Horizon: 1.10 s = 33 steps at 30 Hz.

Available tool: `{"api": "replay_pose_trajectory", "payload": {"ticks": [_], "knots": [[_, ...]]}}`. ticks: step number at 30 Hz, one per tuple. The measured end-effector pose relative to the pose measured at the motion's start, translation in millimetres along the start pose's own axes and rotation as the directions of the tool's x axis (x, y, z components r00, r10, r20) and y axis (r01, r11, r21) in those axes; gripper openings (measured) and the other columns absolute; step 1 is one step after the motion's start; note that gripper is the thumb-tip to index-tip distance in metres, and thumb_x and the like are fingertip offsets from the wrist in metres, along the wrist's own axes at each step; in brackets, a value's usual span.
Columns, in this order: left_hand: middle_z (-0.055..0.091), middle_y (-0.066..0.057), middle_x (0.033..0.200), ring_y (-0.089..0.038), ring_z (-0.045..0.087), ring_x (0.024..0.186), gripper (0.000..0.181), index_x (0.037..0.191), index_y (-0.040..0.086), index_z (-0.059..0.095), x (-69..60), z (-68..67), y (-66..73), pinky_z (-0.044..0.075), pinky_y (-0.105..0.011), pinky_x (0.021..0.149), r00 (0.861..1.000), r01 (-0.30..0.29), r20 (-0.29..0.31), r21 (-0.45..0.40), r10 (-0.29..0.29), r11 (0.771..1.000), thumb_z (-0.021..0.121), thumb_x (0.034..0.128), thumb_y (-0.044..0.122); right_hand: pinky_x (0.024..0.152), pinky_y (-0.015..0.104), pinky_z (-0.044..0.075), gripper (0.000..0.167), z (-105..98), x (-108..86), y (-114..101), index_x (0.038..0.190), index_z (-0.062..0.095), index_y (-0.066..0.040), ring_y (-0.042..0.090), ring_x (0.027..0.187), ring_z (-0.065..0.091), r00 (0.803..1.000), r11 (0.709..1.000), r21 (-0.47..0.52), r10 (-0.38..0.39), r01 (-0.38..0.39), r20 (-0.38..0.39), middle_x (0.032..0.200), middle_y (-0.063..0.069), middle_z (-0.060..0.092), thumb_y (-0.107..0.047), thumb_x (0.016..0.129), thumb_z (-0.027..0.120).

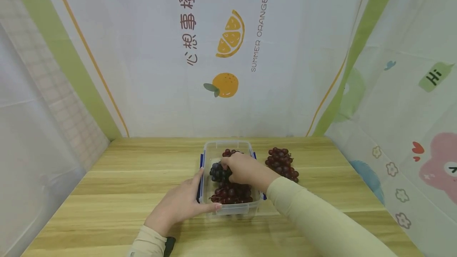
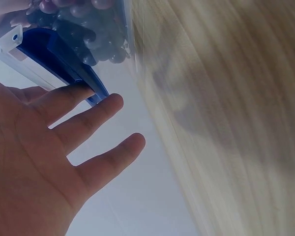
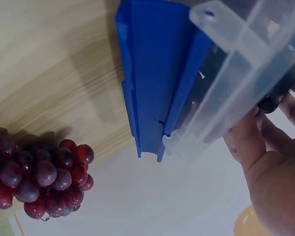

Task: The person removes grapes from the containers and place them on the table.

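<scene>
A clear plastic food container (image 1: 233,209) with blue side latches (image 3: 155,69) stands on the table. Within its walls, my right hand (image 1: 248,169) pinches a bunch of dark grapes (image 1: 216,172); part of the bunch is hidden behind the fingers. Red grapes (image 1: 230,195) lie at the container's near end, and more red grapes (image 1: 227,152) show beyond the right hand. My left hand (image 1: 180,203) rests against the near left corner, its thumb along the front rim. In the left wrist view its fingers are straight and spread beside a blue latch (image 2: 64,56).
Another bunch of red grapes (image 1: 280,162) lies on the wooden table (image 1: 143,162), right of the container. A white cloth (image 1: 157,98) printed with oranges hangs behind the table, with patterned cloths at both sides. A small black object (image 1: 169,245) is by the left sleeve.
</scene>
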<state>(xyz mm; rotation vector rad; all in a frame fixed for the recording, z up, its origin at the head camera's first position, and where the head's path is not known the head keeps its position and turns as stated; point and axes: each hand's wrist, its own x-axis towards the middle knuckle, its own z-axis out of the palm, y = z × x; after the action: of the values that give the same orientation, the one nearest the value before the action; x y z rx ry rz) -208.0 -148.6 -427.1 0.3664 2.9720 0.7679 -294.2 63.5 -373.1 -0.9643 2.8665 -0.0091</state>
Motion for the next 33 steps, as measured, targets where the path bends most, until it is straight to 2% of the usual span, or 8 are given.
{"api": "replay_pose_trajectory", "payload": {"ticks": [6,15,21,33], "knots": [[0.053,-0.023,0.160,-0.040,0.063,0.136,0.133,0.171,0.008,0.021,0.7,-1.1,0.5,0.057,-0.059,0.104,1.000,-0.001,0.001,0.000,0.001,1.000,0.069,0.0765,0.090,0.085,0.032,0.063,0.035,-6.8,0.7,1.7,0.127,0.069,-0.018,0.014,0.096,0.072,1.000,1.000,0.027,0.009,-0.009,-0.002,0.116,0.001,0.075,-0.020,0.095,0.083],[0.051,-0.023,0.161,-0.041,0.060,0.140,0.133,0.171,0.009,0.022,0.8,-1.9,1.6,0.055,-0.060,0.107,1.000,0.001,0.003,-0.001,-0.001,1.000,0.068,0.0763,0.090,0.071,0.029,0.052,0.034,-10.0,0.7,3.7,0.126,0.068,-0.019,0.011,0.077,0.060,1.000,0.998,0.055,0.020,-0.019,-0.004,0.109,0.003,0.074,-0.020,0.095,0.082],[0.055,-0.025,0.157,-0.040,0.064,0.135,0.134,0.171,0.010,0.021,0.4,-1.3,1.1,0.058,-0.059,0.101,1.000,0.017,0.018,0.001,-0.017,1.000,0.067,0.0757,0.092,0.072,0.031,0.053,0.032,-15.3,-1.0,3.9,0.123,0.068,-0.019,0.012,0.080,0.061,1.000,0.999,0.032,0.008,-0.007,-0.022,0.103,0.002,0.073,-0.020,0.095,0.083],[0.052,-0.024,0.160,-0.042,0.062,0.137,0.132,0.172,0.011,0.021,-0.8,-1.0,0.1,0.057,-0.061,0.102,1.000,0.012,0.023,-0.021,-0.011,1.000,0.067,0.0766,0.091,0.067,0.030,0.048,0.029,-26.2,-4.1,5.0,0.121,0.067,-0.016,0.012,0.072,0.054,0.999,0.999,0.039,-0.009,0.010,-0.040,0.095,0.003,0.071,-0.017,0.096,0.081]]}}
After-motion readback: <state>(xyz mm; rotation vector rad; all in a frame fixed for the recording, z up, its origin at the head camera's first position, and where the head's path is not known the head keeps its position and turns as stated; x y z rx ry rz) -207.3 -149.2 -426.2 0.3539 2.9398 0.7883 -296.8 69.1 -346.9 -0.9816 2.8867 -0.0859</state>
